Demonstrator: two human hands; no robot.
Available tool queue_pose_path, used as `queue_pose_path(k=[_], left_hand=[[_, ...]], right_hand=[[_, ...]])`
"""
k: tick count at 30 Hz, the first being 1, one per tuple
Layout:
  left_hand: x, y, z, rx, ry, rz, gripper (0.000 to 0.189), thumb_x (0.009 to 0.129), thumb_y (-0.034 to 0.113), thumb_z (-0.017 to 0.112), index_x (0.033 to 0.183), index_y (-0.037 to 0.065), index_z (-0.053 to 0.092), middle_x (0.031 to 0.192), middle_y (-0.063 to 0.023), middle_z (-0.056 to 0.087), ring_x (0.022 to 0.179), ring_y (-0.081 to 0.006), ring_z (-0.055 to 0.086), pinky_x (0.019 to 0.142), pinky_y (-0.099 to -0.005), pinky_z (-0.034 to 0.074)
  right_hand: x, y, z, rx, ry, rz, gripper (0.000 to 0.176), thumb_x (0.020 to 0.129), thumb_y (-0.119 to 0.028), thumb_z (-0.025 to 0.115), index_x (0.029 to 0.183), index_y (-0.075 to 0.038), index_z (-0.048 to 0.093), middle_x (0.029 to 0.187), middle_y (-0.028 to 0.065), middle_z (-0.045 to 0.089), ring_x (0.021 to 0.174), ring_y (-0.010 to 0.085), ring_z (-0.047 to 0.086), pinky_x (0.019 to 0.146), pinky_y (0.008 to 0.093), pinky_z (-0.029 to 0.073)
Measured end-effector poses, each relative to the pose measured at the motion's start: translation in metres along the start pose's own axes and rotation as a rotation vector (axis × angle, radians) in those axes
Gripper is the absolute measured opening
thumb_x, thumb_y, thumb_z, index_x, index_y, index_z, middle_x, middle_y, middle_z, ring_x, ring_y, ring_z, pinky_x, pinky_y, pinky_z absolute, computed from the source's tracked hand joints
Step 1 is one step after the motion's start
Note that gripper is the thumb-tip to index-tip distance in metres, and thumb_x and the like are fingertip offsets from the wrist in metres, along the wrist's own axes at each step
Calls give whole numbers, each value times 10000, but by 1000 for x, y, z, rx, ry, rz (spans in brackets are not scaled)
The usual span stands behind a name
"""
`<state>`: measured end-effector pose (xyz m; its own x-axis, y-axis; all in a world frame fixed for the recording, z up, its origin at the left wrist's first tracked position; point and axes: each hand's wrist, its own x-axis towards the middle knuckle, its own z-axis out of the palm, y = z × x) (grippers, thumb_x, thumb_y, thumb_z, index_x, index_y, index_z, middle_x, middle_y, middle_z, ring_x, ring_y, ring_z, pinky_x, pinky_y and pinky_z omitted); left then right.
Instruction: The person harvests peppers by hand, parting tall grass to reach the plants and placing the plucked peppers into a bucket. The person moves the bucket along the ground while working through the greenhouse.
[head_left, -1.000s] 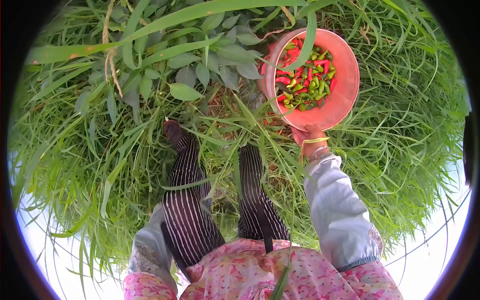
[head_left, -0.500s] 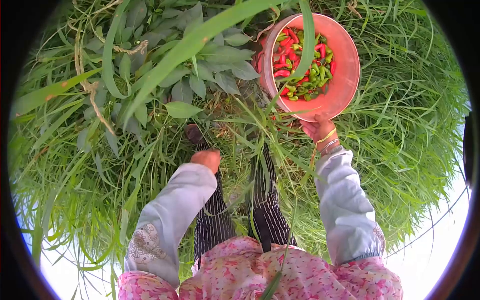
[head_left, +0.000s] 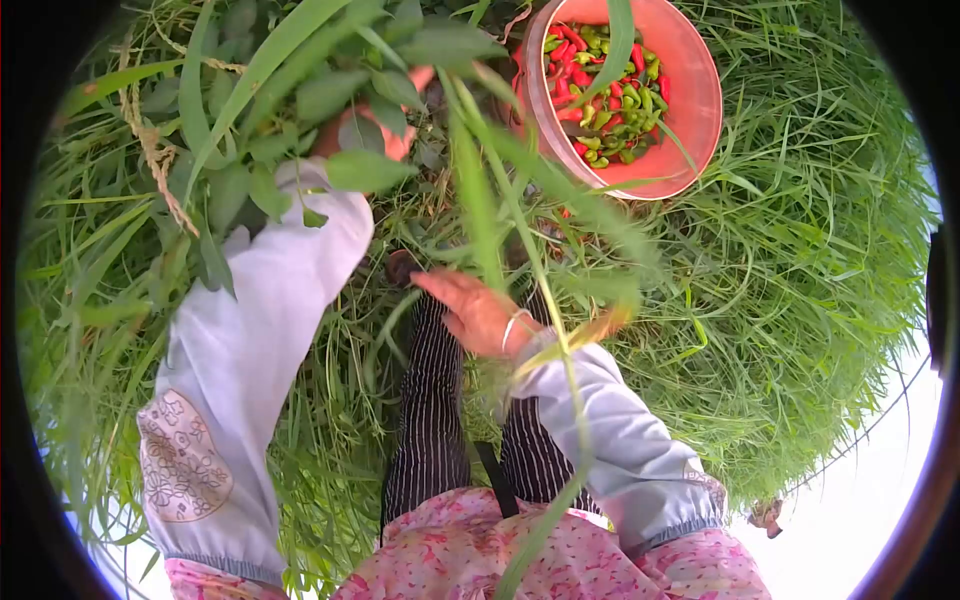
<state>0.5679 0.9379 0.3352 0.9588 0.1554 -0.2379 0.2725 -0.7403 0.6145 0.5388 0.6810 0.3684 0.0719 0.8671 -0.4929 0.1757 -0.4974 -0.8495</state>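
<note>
My left hand [head_left: 392, 138] reaches in among the broad leaves of a pepper plant [head_left: 335, 95], upper left. Leaves cover much of it, so its grip cannot be made out. Over my striped trouser leg, my right hand [head_left: 482, 312] is stretched out to the left with its fingers extended and nothing visible in it. A white bangle circles that wrist. The reddish bucket [head_left: 682, 150] stands tilted toward me at the upper right, apart from both hands. Inside lie many red and green chili peppers [head_left: 622, 115].
Tall grass [head_left: 800, 250] surrounds me on every side. Long grass blades cross the view near my right arm, some blurred. A frayed rope [head_left: 150, 150] hangs at the upper left. My striped trousers [head_left: 428, 430] and one dark shoe [head_left: 402, 268] show below.
My right hand has let go of the bucket's rim and moved left, over my legs. My left hand has gone from beside my leg up into the plant's leaves. The bucket sits slightly higher in view.
</note>
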Motion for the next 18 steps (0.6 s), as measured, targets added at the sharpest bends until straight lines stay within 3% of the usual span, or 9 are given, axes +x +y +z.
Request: queue_pose_path(k=[3,4,6,7,8,11,13,15,18], left_hand=[[31,-10,-40,-8,77,-58,705,785,9,533,1383,161,191,1276,-143,430,1050,-229,507,850,-351,445],[34,-16,-43,-8,84,-84,685,799,13,524,1381,159,194,1285,-136,422,1051,-229,506,850,-349,446],[38,-35,-44,-46,91,-82,653,825,22,508,1380,156,191,1305,-121,403,1053,-223,505,850,-341,445],[36,-47,-43,-89,89,-59,642,837,28,502,1381,155,185,1317,-113,392,1052,-218,505,851,-335,443],[34,-62,-37,-63,116,-36,575,852,32,491,1361,137,247,1303,-93,412,1062,-191,501,861,-311,432],[23,-60,-62,-269,114,-114,473,863,50,490,1311,115,353,1264,-76,457,1059,-157,502,872,-277,422],[10,-24,-53,-293,153,-84,331,870,69,495,1201,83,492,1151,-46,547,999,-128,533,858,-250,421],[2,5,-41,-314,115,-152,293,872,74,499,1163,77,528,1100,-28,578,967,-123,548,836,-244,430],[-15,49,-9,43,105,13,277,827,84,552,1104,76,563,995,-105,621,890,-199,602,770,-275,468]], right_hand=[[43,34,-40,178,525,60,694,754,17,540,1365,-119,239,1360,156,335,1258,253,327,1031,298,274],[50,70,-47,346,762,95,647,763,-26,542,1349,-114,283,1189,192,500,1008,262,543,839,290,436],[27,112,-82,470,688,491,502,787,-127,524,1272,-78,404,921,160,548,715,238,572,661,334,467],[12,133,-71,623,782,511,441,779,-146,528,1203,-47,455,959,182,560,802,244,575,731,360,452],[-15,154,-65,12,873,453,392,774,-155,542,1145,-42,490,1057,203,543,907,270,558,833,378,426],[-78,195,-51,523,1019,741,762,761,-120,576,1397,-149,157,1252,129,450,1018,226,497,815,305,417],[-102,196,-45,910,1049,812,736,786,-51,542,1386,-168,133,1206,145,474,936,180,539,749,316,454],[-107,182,-41,1409,1256,725,660,824,-60,511,1370,-179,159,1135,124,521,871,195,563,696,324,477],[-111,138,-31,1531,1344,436,599,853,-100,498,1359,-186,190,1038,116,566,800,184,575,650,309,484]])
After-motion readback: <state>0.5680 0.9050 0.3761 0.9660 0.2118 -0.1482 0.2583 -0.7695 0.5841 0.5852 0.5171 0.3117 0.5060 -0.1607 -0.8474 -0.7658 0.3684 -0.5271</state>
